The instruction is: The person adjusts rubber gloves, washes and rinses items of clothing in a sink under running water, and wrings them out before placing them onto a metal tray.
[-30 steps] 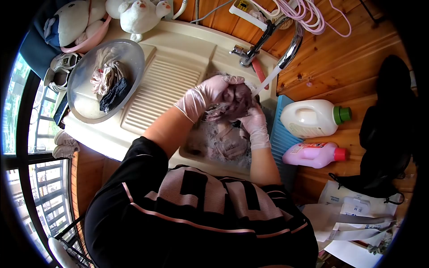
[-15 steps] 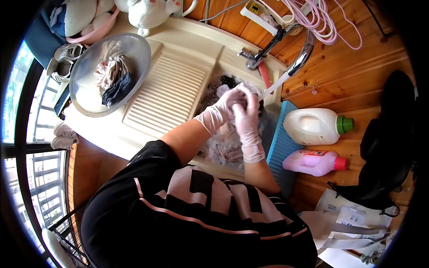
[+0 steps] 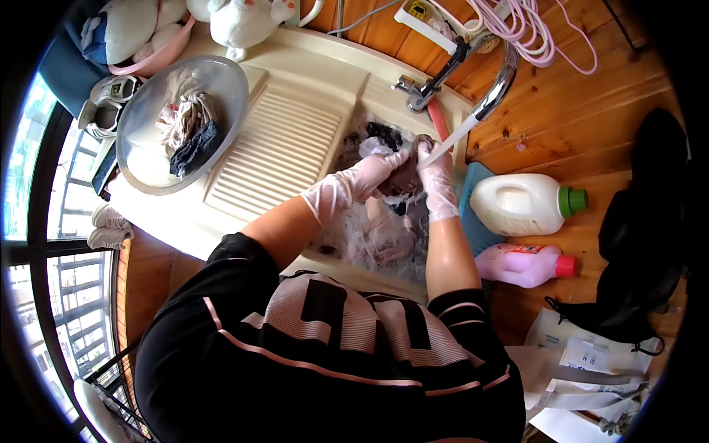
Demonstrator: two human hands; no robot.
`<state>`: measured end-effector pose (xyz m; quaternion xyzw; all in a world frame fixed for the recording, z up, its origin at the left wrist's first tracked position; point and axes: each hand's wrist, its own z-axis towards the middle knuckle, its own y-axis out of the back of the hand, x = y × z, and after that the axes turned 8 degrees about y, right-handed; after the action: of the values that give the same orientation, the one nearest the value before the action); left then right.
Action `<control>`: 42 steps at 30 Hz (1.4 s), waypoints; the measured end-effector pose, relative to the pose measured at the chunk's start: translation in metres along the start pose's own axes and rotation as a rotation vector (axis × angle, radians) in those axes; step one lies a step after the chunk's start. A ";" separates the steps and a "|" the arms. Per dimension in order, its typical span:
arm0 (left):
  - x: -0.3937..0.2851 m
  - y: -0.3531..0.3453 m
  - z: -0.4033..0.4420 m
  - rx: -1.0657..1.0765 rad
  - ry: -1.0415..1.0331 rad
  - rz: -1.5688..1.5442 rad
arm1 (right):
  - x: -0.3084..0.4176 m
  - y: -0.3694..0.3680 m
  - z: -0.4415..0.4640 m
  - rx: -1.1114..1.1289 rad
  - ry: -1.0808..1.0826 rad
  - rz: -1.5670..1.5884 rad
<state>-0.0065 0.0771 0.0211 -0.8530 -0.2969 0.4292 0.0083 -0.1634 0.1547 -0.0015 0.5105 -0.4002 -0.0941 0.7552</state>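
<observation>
Head view: looking down over a black top with pale stripy blocks [image 3: 295,310], both arms stretched out to a sink
Left hand [image 3: 377,170]: thin whitish glove on, fingers closed on a dark mauve cloth [image 3: 403,179], coming at it from the washboard side
Right hand [image 3: 436,177]: same sort of glove, gripping the other side of that cloth, right by the falling water
Mauve cloth: bunched up between the two hands, over the upper part of the basin; bits of it are hidden by the gloves
Tap [image 3: 498,87]: curved chrome spout, water on, stream slanting down to the right hand's fingers
Sink [image 3: 299,264]: cream, with sudsy water and more soaked laundry [image 3: 388,240] in it, can't really sort one piece from the next
Washboard [image 3: 273,148]: ribbed slope just left of the basin
Tub [image 3: 139,151]: see-through grey one past the washboard, pale clothes plus a dark navy piece [image 3: 194,150] inside
Bottles: white one with a green cap [image 3: 517,203] and pink one with a red cap [image 3: 517,266], both lying near the blue ribbed board [image 3: 476,221] on the basin's right
</observation>
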 end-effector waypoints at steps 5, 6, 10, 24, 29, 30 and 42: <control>0.012 0.049 0.006 -0.154 -0.318 0.491 | 0.021 0.061 0.000 0.089 0.046 0.682; 0.010 0.056 0.005 -0.304 -0.389 0.675 | 0.014 0.063 0.006 0.083 -0.005 0.704; -0.008 0.065 0.009 -0.778 -0.468 0.823 | 0.037 0.106 -0.023 0.308 0.187 0.784; -0.073 0.007 -0.018 -0.062 -0.456 -0.315 | -0.003 0.101 -0.059 0.477 0.122 0.368; -0.071 0.005 0.015 0.792 -0.389 -0.380 | 0.032 0.097 -0.045 0.152 0.151 0.803; -0.072 0.007 0.018 1.097 0.083 -0.846 | 0.038 0.096 -0.043 0.238 0.136 0.863; -0.102 0.077 0.003 0.452 -0.344 -0.630 | -0.015 0.086 -0.027 0.473 0.159 1.015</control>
<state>-0.0165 -0.0388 0.0729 -0.6131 -0.4388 0.5961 0.2761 -0.1773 0.2208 0.0591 0.4149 -0.5477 0.4118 0.5986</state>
